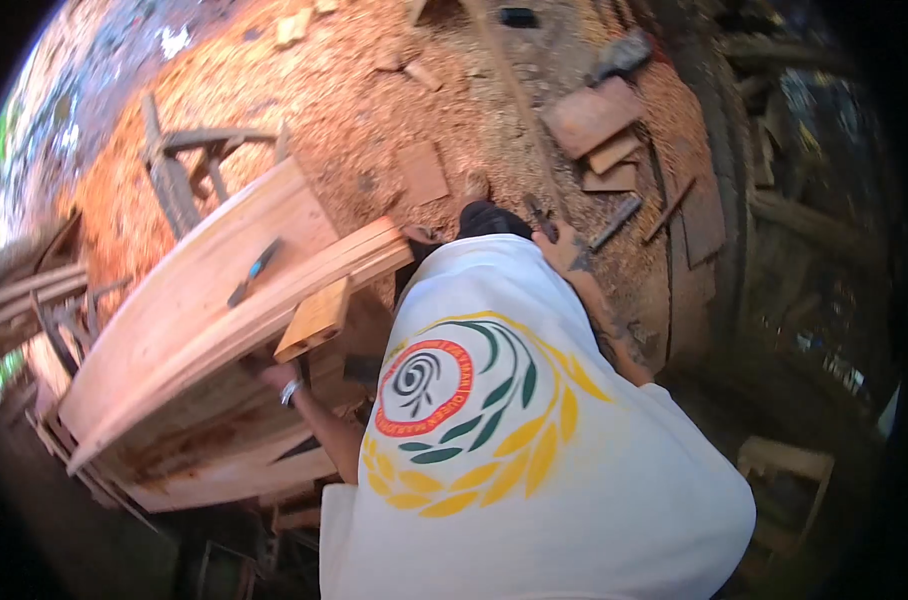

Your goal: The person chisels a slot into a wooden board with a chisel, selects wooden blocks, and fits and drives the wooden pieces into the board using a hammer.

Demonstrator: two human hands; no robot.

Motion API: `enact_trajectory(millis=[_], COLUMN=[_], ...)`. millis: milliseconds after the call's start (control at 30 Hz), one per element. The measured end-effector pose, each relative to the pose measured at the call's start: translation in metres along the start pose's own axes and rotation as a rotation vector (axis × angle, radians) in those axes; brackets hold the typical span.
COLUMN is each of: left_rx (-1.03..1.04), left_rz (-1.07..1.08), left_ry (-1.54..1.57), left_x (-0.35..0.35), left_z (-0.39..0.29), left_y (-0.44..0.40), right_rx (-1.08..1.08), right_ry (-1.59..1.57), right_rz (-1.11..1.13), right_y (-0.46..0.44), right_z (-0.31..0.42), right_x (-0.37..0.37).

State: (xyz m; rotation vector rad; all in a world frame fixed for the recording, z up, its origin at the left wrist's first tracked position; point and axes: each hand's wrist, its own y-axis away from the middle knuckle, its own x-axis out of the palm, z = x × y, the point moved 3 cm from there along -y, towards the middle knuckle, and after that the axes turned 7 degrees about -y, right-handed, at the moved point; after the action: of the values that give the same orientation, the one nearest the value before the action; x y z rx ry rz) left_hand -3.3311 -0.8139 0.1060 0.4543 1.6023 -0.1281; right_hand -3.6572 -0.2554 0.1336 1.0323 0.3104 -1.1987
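Observation:
My left hand (pixel 276 374), with a light band at the wrist, is at the side of a curved wooden piece (pixel 204 240), just below a short wood block (pixel 315 318). Shadow hides its fingers. On my other side, my right hand (pixel 564 247) is lowered beside my leg, its fingers closed round a small dark tool (pixel 541 212). The kind of that tool is unclear. Lying on the pale face of the curved piece is a hand tool with a blue and black handle (pixel 257 270).
Wood shavings (pixel 344 90) cover the ground. Several offcuts (pixel 594 115) are piled at the right, near a dark bar (pixel 616 223) and a long beam (pixel 719 150). A rough wooden trestle (pixel 174 185) stands beyond the curved piece. A wooden frame (pixel 786 460) is at lower right.

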Motion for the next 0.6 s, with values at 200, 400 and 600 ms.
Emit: enact_trajectory(millis=[200,400,600], left_rx=[-0.011,0.395,0.268], left_rz=[-0.498,0.025,0.074], left_ry=[0.612,1.194,1.495], left_x=[-0.142,-0.173,-0.143], left_z=[-0.068,-0.216,-0.226], left_y=[0.006,0.069,0.067], right_rx=[-0.016,0.262,0.594], right_ry=[-0.335,-0.263,-0.067], right_rz=[-0.235,-0.32,-0.378], right_y=[-0.004,-0.082,-0.123], right_z=[-0.023,-0.138,-0.271], right_x=[-0.028,-0.038,-0.066])
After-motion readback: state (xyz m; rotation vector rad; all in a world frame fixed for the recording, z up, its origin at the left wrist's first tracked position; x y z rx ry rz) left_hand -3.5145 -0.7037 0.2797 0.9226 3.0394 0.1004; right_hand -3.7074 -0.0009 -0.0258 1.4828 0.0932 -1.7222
